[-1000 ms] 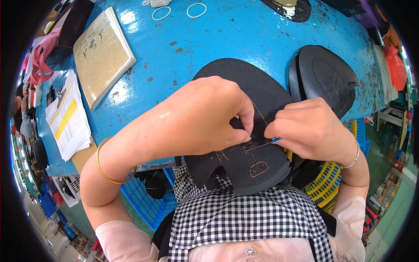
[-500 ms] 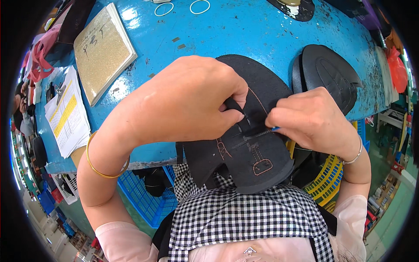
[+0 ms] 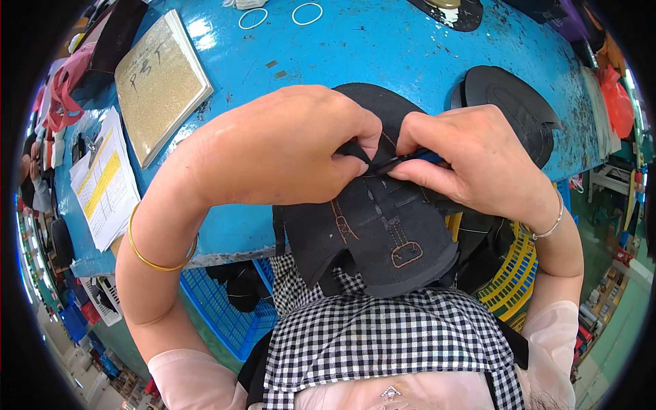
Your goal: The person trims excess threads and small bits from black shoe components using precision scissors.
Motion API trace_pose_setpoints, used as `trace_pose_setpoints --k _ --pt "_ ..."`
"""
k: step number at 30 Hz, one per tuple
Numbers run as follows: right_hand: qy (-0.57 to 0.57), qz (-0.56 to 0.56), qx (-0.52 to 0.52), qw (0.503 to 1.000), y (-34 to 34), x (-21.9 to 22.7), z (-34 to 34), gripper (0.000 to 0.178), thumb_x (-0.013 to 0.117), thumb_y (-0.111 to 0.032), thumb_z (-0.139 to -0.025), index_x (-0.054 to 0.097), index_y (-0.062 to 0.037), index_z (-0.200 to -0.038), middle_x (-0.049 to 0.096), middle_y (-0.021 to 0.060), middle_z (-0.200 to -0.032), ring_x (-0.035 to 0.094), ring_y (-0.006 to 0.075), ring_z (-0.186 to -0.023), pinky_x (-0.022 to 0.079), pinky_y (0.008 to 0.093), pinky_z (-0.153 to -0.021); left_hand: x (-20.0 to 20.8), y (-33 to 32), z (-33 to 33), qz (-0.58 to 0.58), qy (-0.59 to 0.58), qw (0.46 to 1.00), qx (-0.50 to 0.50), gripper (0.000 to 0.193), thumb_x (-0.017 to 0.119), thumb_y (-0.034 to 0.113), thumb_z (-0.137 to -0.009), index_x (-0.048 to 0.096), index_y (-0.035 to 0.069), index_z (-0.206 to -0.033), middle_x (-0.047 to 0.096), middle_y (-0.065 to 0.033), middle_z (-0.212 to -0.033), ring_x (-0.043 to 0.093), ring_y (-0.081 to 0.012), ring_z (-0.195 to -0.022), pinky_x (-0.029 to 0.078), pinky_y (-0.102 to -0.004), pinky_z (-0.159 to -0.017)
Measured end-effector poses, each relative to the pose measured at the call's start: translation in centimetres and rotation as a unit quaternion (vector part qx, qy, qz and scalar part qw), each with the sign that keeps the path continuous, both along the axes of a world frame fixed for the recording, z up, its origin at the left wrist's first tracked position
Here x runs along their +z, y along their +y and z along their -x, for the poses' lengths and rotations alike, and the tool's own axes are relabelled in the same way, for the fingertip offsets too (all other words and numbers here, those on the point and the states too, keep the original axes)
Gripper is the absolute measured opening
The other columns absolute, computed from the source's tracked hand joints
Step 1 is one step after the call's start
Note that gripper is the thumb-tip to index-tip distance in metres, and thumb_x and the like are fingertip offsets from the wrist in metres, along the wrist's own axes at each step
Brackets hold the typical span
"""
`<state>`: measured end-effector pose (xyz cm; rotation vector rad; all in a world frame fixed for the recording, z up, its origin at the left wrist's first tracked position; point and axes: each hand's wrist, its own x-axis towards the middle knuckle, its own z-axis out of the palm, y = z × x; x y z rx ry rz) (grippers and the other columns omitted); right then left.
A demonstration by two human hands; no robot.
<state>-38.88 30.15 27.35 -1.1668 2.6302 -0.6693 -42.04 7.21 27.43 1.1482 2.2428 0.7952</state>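
A flat black shoe piece (image 3: 372, 225) with brown stitched outlines hangs over the table's near edge, against the checked apron (image 3: 389, 335). Above its middle, my left hand (image 3: 307, 140) is closed, pinching a black strap (image 3: 350, 149) between thumb and fingers. My right hand (image 3: 471, 150) grips a slim dark tool with a blue part (image 3: 427, 156), its tip by the left fingertips at the strap. The fingers hide most of this tool, and its exact kind does not show. Beyond my right hand lie stacked black soles (image 3: 509, 99).
On the blue table (image 3: 273, 41) are a gold notebook (image 3: 160, 89), papers (image 3: 106, 181) at the left and two white rings (image 3: 307, 14) at the far side. Below its edge stand a blue basket (image 3: 229, 318) with dark pieces and a yellow basket (image 3: 512, 273).
My right hand has moved up and left, bringing the tool to the strap beside my left fingers. The left hand still pinches the strap, and the shoe piece has shifted slightly.
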Motion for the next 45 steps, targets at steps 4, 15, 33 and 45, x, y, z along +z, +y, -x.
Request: trace_pose_setpoints --k 4,15,33,45 --pt "-0.003 0.004 -0.005 1.000 0.4 0.2 -0.2 0.025 0.067 -0.033 -0.085 0.056 -0.0103 -0.084 0.059 0.0070 -0.063 0.060 0.0268 -0.059 0.043 0.0370 -0.051 0.4 -0.4 0.1 -0.003 -0.070 0.997 0.023 0.013 0.065 0.008 -0.079 0.063 0.004 -0.091 0.058 -0.0116 -0.072 0.051 -0.0242 -0.061 0.042 -0.0329 -0.057" --pt "-0.090 0.000 0.000 0.996 0.2 0.3 0.9 0.028 0.066 -0.035 -0.087 0.059 -0.0077 -0.086 0.056 0.0092 -0.059 0.056 0.0270 -0.054 0.041 0.0360 -0.050 0.0 -0.5 0.1 0.010 -0.075 0.997 0.027 0.012 0.060 0.007 -0.081 0.060 0.002 -0.091 0.057 -0.0129 -0.075 0.049 -0.0249 -0.063 0.041 -0.0337 -0.058" --pt "0.137 -0.080 0.063 0.985 -2.9 1.5 -5.3 0.033 0.068 -0.017 -0.076 0.062 0.0034 -0.101 0.065 0.0238 -0.107 0.059 0.0147 -0.052 0.047 0.0256 -0.047 0.7 -2.8 0.3 -0.195 -0.193 0.925 0.262 0.011 0.066 0.015 -0.088 0.070 0.005 -0.091 0.055 0.0064 -0.067 0.045 0.0017 -0.058 0.030 -0.0168 -0.050" --pt "0.135 0.057 -0.042 0.988 -4.0 -0.7 -4.8 0.010 0.060 -0.010 -0.081 0.059 0.0003 -0.080 0.069 0.0183 -0.081 0.057 0.0159 -0.044 0.043 0.0278 -0.038 3.8 -4.3 0.0 -0.206 0.018 0.940 0.273 0.022 0.050 0.022 -0.099 0.058 0.001 -0.101 0.057 0.0004 -0.063 0.045 0.0006 -0.047 0.026 -0.0133 -0.043"
